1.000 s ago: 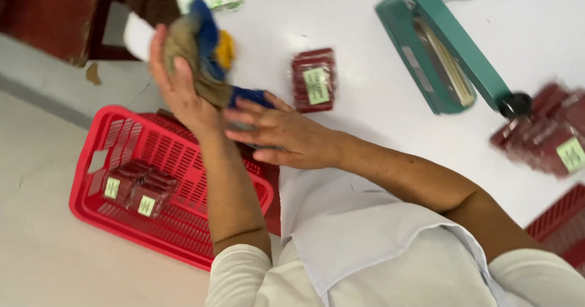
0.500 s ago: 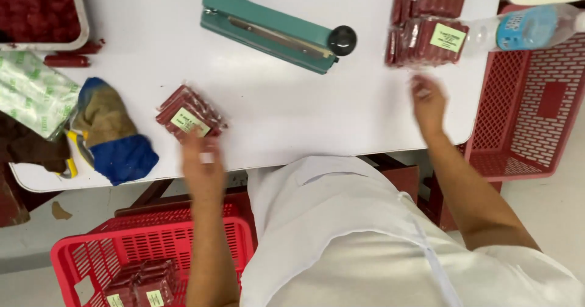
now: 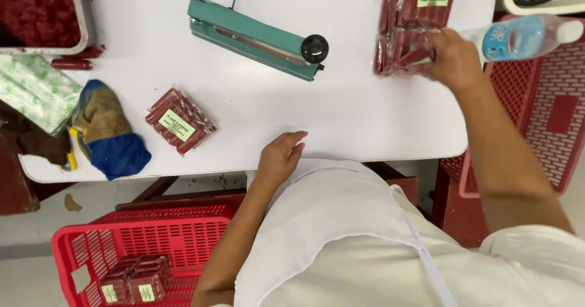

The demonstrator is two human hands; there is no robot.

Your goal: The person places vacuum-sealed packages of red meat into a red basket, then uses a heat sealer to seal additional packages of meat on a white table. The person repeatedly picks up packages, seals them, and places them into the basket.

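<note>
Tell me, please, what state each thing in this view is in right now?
Right hand: fingers closed on a sealed sausage pack in the stack.
Left hand: empty, resting at the table edge.
Heat sealer: arm down, plugged in.
Labelled sausage pack: sealed, lying flat on the table.
Water bottle: capped, lying on its side.
Red basket: holds a few sealed packs.

The left hand (image 3: 281, 154) lies flat, palm down, fingers loosely spread, forearm bent close to the body. The right hand (image 3: 452, 57) reaches far forward, arm extended, fingers curled closed.
</note>
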